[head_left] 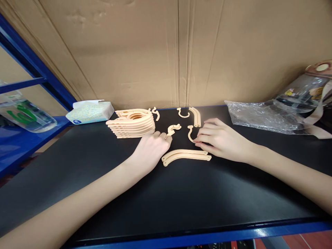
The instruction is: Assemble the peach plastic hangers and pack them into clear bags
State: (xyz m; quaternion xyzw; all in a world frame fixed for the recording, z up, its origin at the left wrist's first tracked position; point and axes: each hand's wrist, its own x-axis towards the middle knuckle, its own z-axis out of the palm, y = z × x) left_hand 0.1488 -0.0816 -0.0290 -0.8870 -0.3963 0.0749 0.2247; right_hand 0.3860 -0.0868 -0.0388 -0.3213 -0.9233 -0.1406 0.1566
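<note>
My left hand is closed, its fingertips around the lower end of a beige plastic hanger hook. A stack of beige folding hangers lies just beyond its knuckles. On the other side, my right hand pinches the lower end of a second hanger hook near the black tabletop; its other fingers are partly spread. Two curved hanger arms lie side by side in front, between the hands.
Farther back lie another loose hook, more hanger arms and small hook pieces. A tissue pack sits at the left, and clear plastic wrap beside a strapped bottle at the right. Cardboard stands behind.
</note>
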